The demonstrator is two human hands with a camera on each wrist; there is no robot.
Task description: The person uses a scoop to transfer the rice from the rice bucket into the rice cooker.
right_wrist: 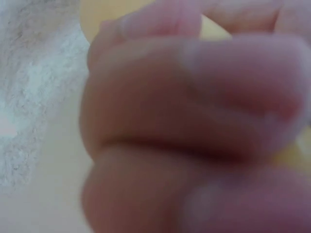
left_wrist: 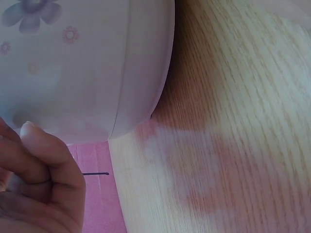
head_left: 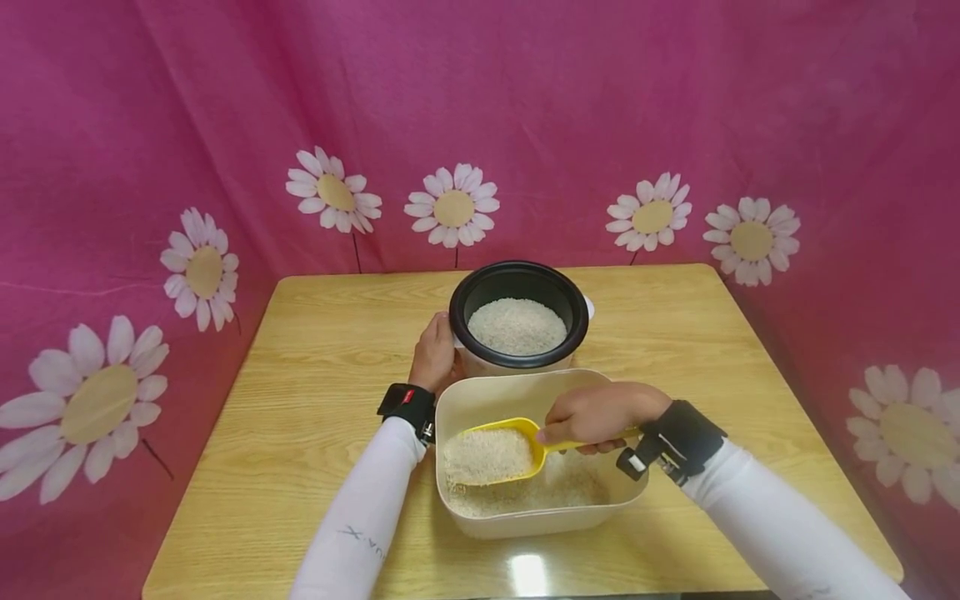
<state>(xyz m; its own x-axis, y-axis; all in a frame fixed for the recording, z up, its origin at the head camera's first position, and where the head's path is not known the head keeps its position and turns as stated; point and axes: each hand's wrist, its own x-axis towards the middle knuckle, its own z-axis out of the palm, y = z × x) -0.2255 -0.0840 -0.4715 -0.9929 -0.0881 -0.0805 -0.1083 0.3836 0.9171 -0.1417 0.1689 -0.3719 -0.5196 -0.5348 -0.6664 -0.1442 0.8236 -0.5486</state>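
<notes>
My right hand (head_left: 603, 412) grips the handle of a yellow scoop (head_left: 536, 446), its fingers wrapped round it in the right wrist view. Rice (head_left: 491, 457) fills the scoop, which is over a cream plastic bin (head_left: 540, 523) with more rice in its bottom. Behind the bin stands a rice cooker (head_left: 517, 360) with a dark inner pot, lidless, with a mound of white rice (head_left: 517, 327) inside. My left hand (head_left: 435, 354) holds the cooker at its left side. Curled fingers (left_wrist: 58, 160) show against its flower-printed wall in the left wrist view; the handle is mostly hidden.
Bin and cooker stand close together on a light wooden table (head_left: 330, 367). A pink cloth (head_left: 540, 100) printed with white daisies hangs behind and on both sides. The table's front edge lies just before the bin.
</notes>
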